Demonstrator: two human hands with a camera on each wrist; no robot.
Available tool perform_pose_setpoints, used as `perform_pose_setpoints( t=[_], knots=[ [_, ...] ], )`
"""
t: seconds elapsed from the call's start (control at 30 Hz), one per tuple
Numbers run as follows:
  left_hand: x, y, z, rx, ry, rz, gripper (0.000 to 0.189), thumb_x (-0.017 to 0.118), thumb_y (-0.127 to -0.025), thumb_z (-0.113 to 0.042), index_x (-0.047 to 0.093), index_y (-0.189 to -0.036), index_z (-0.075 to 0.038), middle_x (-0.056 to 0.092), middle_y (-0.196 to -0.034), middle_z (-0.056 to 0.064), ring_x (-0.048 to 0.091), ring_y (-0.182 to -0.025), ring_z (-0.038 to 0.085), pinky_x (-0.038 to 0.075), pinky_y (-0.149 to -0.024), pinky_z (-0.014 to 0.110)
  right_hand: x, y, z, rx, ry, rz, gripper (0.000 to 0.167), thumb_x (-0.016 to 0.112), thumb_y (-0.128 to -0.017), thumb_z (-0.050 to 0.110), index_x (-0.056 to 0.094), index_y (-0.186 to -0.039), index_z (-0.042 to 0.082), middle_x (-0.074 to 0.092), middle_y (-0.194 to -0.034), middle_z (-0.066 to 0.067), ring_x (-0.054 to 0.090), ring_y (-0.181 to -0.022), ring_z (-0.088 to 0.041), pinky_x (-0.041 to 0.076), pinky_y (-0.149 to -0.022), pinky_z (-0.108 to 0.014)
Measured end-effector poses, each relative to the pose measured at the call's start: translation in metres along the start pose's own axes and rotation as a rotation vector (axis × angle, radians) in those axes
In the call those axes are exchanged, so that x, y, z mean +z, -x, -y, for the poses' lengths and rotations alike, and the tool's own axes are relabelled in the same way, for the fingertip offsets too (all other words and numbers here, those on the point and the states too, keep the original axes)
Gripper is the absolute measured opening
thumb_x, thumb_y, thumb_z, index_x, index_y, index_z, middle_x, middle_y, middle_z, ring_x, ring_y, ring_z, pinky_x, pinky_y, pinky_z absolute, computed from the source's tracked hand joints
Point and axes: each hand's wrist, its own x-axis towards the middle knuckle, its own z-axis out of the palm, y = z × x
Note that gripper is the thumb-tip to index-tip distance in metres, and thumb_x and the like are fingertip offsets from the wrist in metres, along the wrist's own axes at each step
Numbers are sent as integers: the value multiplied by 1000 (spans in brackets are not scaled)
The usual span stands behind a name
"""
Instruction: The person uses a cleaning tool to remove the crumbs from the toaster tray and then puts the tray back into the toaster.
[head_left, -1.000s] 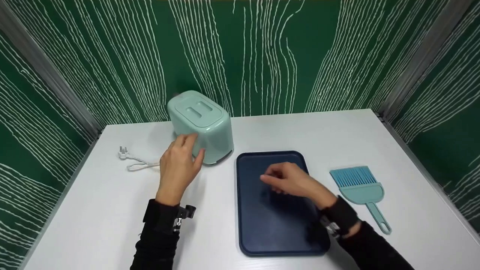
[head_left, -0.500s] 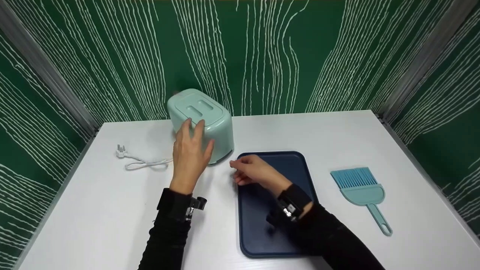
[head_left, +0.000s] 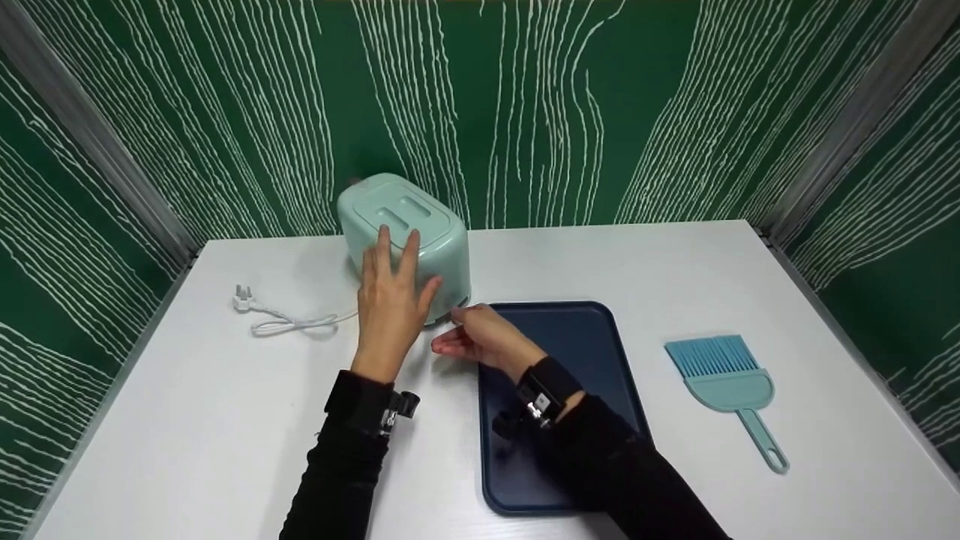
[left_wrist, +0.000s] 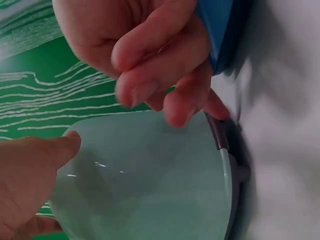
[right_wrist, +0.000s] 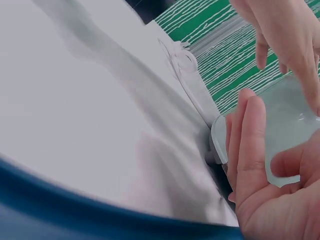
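A mint-green toaster [head_left: 448, 262] with a lid that has two recesses stands at the back left of the white table. My left hand [head_left: 390, 311] lies over its near end, fingers spread and fairly straight, the tips at the lid's edge. Low by the toaster's near right corner is my right hand [head_left: 487, 337], its thumb at the bottom edge and its fingers stretched out. In the right wrist view that hand [right_wrist: 270, 185] shows straight fingers beside the toaster's base, thumb apart, nothing between them. The left wrist view shows the toaster's glossy end wall [left_wrist: 145, 170] close up.
A dark blue tray [head_left: 555, 480] lies under my right forearm. To its right lies a mint brush nested in a dustpan [head_left: 727, 386]. The toaster's white cord and plug [head_left: 292, 325] lie on the table [head_left: 172, 420] at left. Green walls enclose the back and sides.
My right hand has moved left from over the tray to the toaster's lower corner. My left hand has shifted up and right, spreading its fingers over the toaster's near end.
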Motion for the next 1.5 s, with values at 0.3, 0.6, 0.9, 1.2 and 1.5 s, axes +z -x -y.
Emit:
perform_pose_setpoints(
  t=[0.3, 0.6, 0.9, 1.2, 1.5],
  knots=[
    [7, 1, 4, 3, 29, -36, 67, 76, -102, -34, 48, -159, -12, 28, -171, 31, 40, -146, 69, 52, -106, 73, 12, -10, -3, 10, -136, -25, 46, 33, -119, 21, 49, -141, -16, 74, -71, -14, 75, -57, -14, 62, -58, -21],
    [9, 2, 6, 20, 49, -71, 64, 74, -102, -35, 50, -157, -13, 30, -170, 30, 40, -147, 66, 54, -104, 72, 21, -15, -9, 13, -169, -30, 49, 34, -119, 27, 55, -135, -14, 72, -65, -11, 71, -51, -11, 58, -52, -18],
    [9, 0, 10, 12, 49, -78, 63, 75, -101, -35, 52, -156, -13, 30, -170, 32, 39, -149, 64, 54, -106, 69, 25, -20, -13, -68, -305, -93, 40, 35, -119, 25, 54, -117, -10, 68, -59, -9, 67, -46, -9, 55, -48, -16],
    [5, 1, 10, -12, 86, -39, 62, 74, -103, -30, 50, -157, -11, 25, -172, 32, 39, -152, 58, 57, -104, 66, 25, -23, -16, -50, -277, -101, 38, 34, -119, 22, 51, -126, -11, 67, -60, -7, 64, -44, -8, 54, -47, -16],
    [2, 1, 10, 9, 91, -25, 60, 71, -105, -23, 48, -157, -6, 22, -171, 35, 39, -151, 59, 56, -105, 64, 27, -24, -19, -32, -186, -95, 42, 31, -119, 23, 55, -122, -11, 67, -61, -6, 64, -45, -5, 54, -48, -16]
  ],
)
